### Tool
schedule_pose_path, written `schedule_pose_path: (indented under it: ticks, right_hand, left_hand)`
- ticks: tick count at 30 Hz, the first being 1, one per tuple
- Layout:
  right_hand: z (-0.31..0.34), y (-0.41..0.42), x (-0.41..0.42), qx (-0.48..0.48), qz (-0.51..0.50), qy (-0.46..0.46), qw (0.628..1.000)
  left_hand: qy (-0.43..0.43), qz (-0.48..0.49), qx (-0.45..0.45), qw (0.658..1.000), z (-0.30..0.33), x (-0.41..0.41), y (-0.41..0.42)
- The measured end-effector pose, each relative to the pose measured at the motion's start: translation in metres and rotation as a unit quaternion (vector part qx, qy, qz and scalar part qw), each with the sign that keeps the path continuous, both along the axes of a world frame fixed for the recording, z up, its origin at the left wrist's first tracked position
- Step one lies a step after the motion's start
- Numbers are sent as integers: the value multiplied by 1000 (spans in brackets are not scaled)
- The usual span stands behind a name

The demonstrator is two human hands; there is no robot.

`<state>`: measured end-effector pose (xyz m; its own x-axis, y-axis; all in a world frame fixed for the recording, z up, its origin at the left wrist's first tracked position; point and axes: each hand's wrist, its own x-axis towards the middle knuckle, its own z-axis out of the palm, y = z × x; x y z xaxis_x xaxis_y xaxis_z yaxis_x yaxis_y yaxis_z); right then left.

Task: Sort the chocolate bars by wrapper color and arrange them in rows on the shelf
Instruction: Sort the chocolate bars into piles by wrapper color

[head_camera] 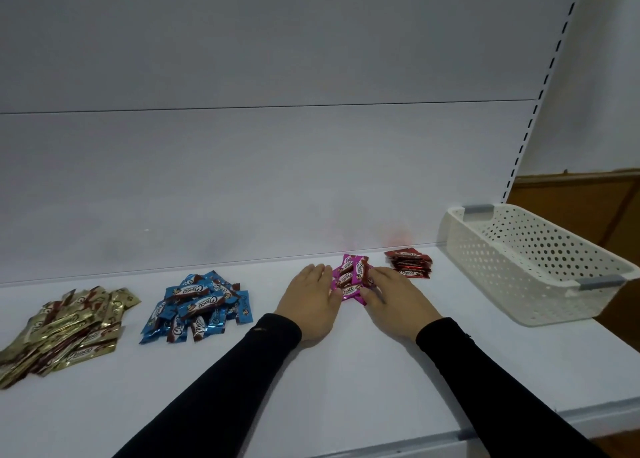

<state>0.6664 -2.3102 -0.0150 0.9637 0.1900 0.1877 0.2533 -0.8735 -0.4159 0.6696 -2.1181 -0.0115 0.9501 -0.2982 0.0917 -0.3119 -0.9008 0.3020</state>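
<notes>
Step in hand: squaring up the pink bars (351,279) into a tidy row on the shelf (311,381). The left hand (311,302) lies flat, fingers straight, its fingertips against the left edge of the pink group. The right hand (394,302) meets the group's right side, fingers bent onto the wrappers; whether it pinches one or only pushes cannot be told.

Sorting by color appears done. Four groups lie along the shelf near the back panel: gold bars (65,329) at far left, blue bars (197,308) next, pink between the hands, red bars (410,265) just right of them. The basket (519,267) stands at the right end, no bars visible inside.

Next move, by judgement: press both hands inward to align the pink group, then straighten the gold and blue heaps, which lie loose and overlapping.

Materials: wrappers are glossy, crinkled foil, oblong with crimped ends. The basket is rigid white perforated plastic with gray handles. The shelf is smooth and matte.
</notes>
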Motion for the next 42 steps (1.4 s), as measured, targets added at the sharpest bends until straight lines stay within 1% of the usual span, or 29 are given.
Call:
schedule_pose_path:
  ticks: [3,4,6,9,11,12,14,17,19,21,27,33,36,39,42]
  right_hand:
    - [6,22,-15,26,12,-30,999]
    - [9,32,-21,28,31,-37,998]
    - [14,55,-33,26,70,-28,997]
    - [17,91,-40,54,97,1,994]
    - [17,116,-41,52,123,20,991]
    - [17,128,-42,44,134,31,990]
    - [15,151,-40,28,156,49,986]
    - [7,180,-39,7,183,50,982]
    - [2,190,-37,-31,186,35,981]
    - [-2,190,-34,-44,185,13,982]
    - [-1,170,-30,-17,161,3,987]
    - [0,146,-34,5,130,24,991]
    - [4,142,-37,3,127,29,991]
    - [10,140,-41,15,100,6,995]
    - [18,144,-45,18,72,-30,997]
  left_hand:
    - [-27,33,-30,999,16,-15,37]
    - [-39,47,-42,997,20,-20,51]
    - [-56,82,-61,993,28,-31,82]
    - [-72,170,-97,978,31,-47,129]
    - [-61,227,-117,965,31,-58,155]
    - [-47,239,-117,963,30,-62,165]
    - [-1,241,-78,967,24,-68,176]
    - [38,248,-65,966,9,-64,180]
    - [39,246,-63,966,1,-57,177]
    - [35,237,-63,969,-1,-51,171]
    - [24,192,-55,980,-6,-34,151]
    - [30,157,-50,986,-8,-29,127]
    - [19,146,-54,988,-4,-29,128]
    - [14,146,-89,985,7,-40,139]
    - [-33,167,-119,978,16,-58,163]
